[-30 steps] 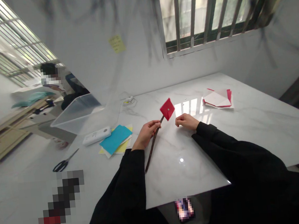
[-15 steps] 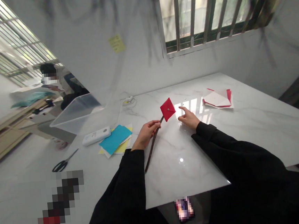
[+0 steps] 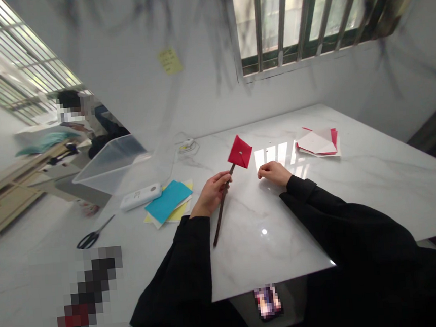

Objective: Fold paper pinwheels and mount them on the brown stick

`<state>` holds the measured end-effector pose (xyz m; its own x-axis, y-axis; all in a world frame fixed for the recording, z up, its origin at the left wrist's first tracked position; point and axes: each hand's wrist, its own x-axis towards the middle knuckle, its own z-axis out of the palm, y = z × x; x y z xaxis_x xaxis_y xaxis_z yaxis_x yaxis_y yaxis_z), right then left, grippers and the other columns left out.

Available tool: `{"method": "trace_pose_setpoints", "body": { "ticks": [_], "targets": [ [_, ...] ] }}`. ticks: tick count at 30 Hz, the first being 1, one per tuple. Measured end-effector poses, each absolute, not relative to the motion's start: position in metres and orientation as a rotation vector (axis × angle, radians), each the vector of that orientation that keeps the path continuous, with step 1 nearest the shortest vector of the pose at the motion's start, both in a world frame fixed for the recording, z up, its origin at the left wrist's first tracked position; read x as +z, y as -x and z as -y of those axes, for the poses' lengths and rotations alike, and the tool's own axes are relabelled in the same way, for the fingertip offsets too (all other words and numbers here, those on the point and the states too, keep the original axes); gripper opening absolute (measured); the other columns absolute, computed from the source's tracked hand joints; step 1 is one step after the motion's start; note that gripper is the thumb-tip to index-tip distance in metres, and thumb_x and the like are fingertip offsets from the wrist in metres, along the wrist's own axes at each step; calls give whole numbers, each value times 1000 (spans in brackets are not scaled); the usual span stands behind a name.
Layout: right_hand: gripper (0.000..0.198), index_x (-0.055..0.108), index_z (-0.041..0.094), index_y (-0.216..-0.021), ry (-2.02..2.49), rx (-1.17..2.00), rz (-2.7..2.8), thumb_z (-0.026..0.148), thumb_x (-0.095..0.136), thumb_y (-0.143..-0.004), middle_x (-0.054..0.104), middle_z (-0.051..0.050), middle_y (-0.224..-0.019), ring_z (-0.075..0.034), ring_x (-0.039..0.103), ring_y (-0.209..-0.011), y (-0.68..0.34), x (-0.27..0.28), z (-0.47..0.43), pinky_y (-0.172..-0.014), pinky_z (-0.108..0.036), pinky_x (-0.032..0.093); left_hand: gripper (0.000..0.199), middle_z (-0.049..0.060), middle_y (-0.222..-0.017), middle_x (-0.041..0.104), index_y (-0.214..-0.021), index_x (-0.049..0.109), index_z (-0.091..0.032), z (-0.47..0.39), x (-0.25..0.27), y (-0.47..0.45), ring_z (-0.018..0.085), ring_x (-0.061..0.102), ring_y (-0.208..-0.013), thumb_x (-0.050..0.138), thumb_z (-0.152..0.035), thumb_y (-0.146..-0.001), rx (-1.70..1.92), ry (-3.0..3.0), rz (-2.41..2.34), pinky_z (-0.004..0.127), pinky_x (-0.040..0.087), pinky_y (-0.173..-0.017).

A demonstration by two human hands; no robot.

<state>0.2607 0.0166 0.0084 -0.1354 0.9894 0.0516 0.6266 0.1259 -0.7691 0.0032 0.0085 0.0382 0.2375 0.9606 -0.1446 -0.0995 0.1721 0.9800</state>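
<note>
My left hand (image 3: 212, 193) pinches a dark brown stick (image 3: 220, 219) just below its top. At the upper end of the stick sits a paper pinwheel (image 3: 235, 155), a red folded square with a small shiny pin at its middle. The stick leans, its lower end toward me. To the right of the pinwheel, and apart from it, my right hand (image 3: 275, 173) is above the table with its fingers curled in. Nothing shows in those fingers.
White marble-patterned table (image 3: 286, 244). At right back lie red and white papers (image 3: 317, 142); at left, blue paper (image 3: 169, 201) over yellow sheets, a white device (image 3: 140, 196), scissors (image 3: 94, 234) and a clear plastic bin (image 3: 107, 165). A person (image 3: 96, 123) sits farther off.
My right index finger, stretched out before, has curled into the closed hand. The pinwheel has turned a little and shifted slightly up and left with my left hand.
</note>
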Motion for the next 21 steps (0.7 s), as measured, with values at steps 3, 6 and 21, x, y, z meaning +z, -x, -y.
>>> {"method": "trace_pose_setpoints", "body": {
  "ticks": [3, 6, 21],
  "targets": [
    [26, 78, 16, -81, 1529, 817, 1832, 25, 54, -81, 54, 2, -56, -13, 46, -58, -259, 8, -15, -63, -27, 32, 38, 0, -84, 66, -103, 73, -18, -8, 43, -2, 7, 56, -65, 87, -34, -71, 1096, -893, -907, 20, 44, -58],
    [28, 79, 15, -91, 1446, 926, 1847, 28, 56, -83, 52, 3, -55, -12, 45, -56, -254, 8, -13, -62, -26, 33, 34, 0, -86, 68, -103, 71, -19, -9, 43, -3, 8, 59, -67, 85, -30, -75, 1153, -775, -832, 20, 48, -60],
    [58, 74, 9, -100, 874, 1723, 1865, 65, 61, -89, 45, 6, -56, -6, 30, -46, -218, 18, 20, -47, -25, 21, 22, 2, -90, 69, -94, 68, -16, -3, 32, -19, 10, 64, -79, 82, -23, -78, 1048, -851, -780, 21, 52, -73]
  ]
}}
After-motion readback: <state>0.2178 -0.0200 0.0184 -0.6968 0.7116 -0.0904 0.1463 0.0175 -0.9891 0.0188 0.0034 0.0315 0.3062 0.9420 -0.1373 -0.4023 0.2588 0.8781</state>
